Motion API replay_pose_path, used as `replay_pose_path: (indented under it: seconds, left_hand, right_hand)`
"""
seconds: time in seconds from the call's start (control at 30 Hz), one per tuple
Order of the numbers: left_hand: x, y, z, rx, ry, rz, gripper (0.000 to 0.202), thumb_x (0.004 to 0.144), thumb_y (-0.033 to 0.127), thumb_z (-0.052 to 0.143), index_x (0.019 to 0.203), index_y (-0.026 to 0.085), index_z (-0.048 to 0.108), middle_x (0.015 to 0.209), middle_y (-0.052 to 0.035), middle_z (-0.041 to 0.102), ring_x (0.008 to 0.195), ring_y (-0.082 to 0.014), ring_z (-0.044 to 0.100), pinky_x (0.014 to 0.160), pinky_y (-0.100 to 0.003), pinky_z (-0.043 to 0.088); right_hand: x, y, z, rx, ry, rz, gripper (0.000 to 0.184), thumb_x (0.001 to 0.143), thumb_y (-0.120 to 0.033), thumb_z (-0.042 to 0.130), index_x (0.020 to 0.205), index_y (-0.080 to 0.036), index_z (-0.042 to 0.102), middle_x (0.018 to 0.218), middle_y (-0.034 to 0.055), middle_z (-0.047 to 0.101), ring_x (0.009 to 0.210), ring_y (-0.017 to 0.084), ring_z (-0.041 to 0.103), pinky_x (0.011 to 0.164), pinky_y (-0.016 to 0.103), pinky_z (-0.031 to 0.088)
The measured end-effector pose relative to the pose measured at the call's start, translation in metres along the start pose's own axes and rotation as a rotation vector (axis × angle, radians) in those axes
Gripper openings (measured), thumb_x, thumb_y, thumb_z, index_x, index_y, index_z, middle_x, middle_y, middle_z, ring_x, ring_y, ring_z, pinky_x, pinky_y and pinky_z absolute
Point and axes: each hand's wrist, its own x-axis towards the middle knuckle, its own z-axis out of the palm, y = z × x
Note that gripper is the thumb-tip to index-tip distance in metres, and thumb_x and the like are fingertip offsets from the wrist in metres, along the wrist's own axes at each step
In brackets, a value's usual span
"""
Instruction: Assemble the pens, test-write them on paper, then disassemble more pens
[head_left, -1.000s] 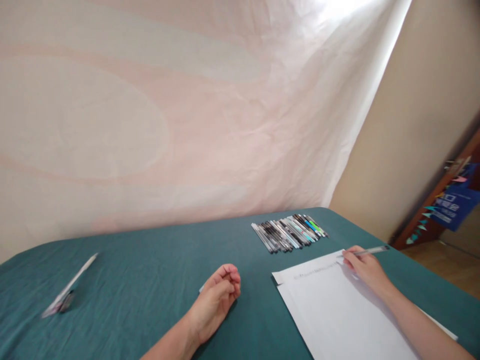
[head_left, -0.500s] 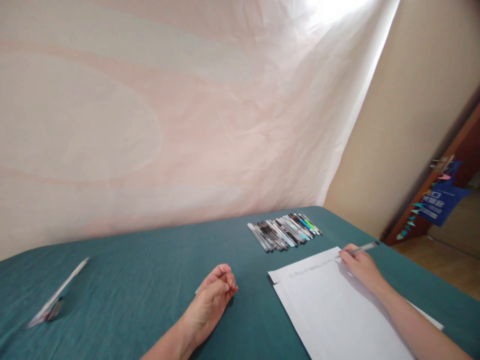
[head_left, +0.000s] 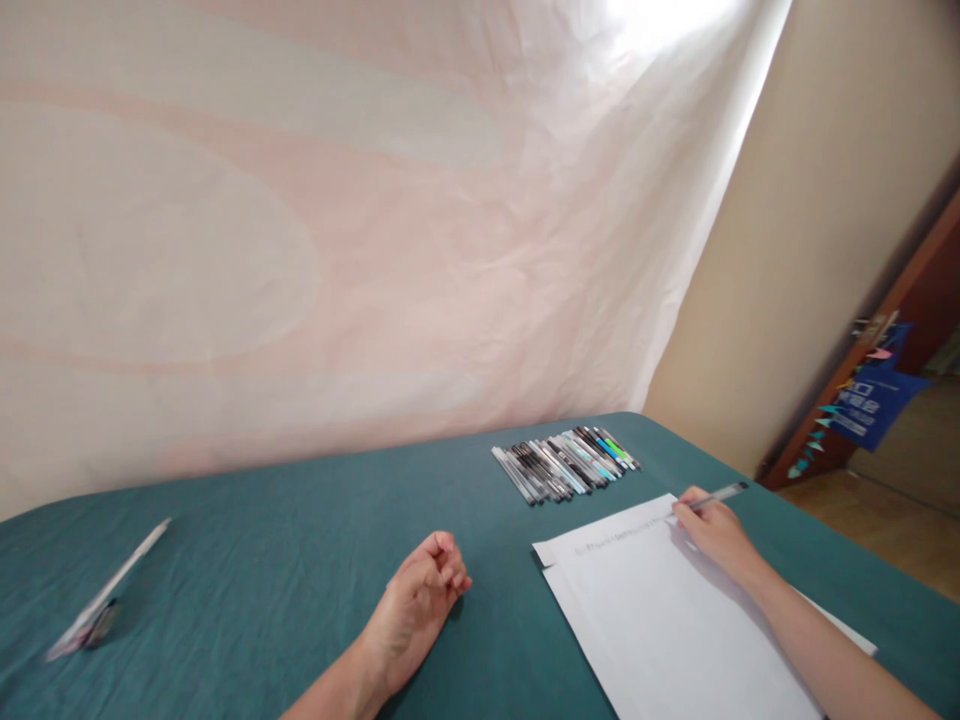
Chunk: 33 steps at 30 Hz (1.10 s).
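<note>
My right hand (head_left: 716, 532) grips a clear pen (head_left: 718, 494) and rests on the top right part of a white sheet of paper (head_left: 660, 620). The pen tip meets the end of a faint written line near the sheet's top edge. My left hand (head_left: 418, 605) lies on the teal tablecloth (head_left: 285, 560) left of the paper, palm turned up, fingers curled loosely. I cannot make out anything inside it. A row of several pens (head_left: 564, 463) lies side by side beyond the paper.
At the far left of the table lie a white pen (head_left: 124, 575) and a small dark item beside it. A pale cloth backdrop hangs behind the table. At right are a beige wall and a wooden door with a blue bag (head_left: 866, 400).
The view has drifted a little, so everything sits slightly further left. My right hand and pen stay at the end of the written line. My left hand stays curled in place.
</note>
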Motion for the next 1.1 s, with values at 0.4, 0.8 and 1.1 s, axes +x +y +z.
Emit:
replay_pose_path:
  seconds: [0.4,0.8,1.1]
  left_hand:
    - [0.0,0.0,0.0012,0.026,0.017,0.008,0.019,0.056,0.006,0.044,0.07,0.019,0.047,0.062,0.0035,0.04,0.061,-0.0099,0.042,0.071,-0.025,0.037]
    - [0.0014,-0.001,0.0005,0.062,0.048,0.028,0.018,0.056,0.005,0.049,0.068,0.019,0.046,0.062,0.0045,0.04,0.061,-0.0085,0.042,0.069,-0.023,0.037]
    - [0.0007,-0.0013,-0.0003,0.059,0.054,-0.006,0.01,0.065,0.01,0.053,0.069,0.019,0.05,0.063,0.0039,0.044,0.063,-0.0091,0.045,0.07,-0.023,0.037]
  right_hand:
    - [0.0037,0.0036,0.0012,-0.025,0.006,-0.024,0.018,0.072,-0.032,0.04,0.059,-0.02,0.046,0.043,-0.0052,0.047,0.045,0.013,0.048,0.046,0.022,0.031]
    - [0.0012,0.0014,0.0009,-0.004,0.02,-0.015,0.021,0.069,-0.034,0.04,0.056,-0.02,0.048,0.042,-0.0042,0.049,0.045,0.013,0.048,0.045,0.022,0.032]
    - [0.0003,-0.0003,0.0004,-0.005,0.023,-0.022,0.02,0.069,-0.033,0.041,0.056,-0.02,0.048,0.043,-0.0043,0.049,0.045,0.012,0.048,0.047,0.022,0.032]
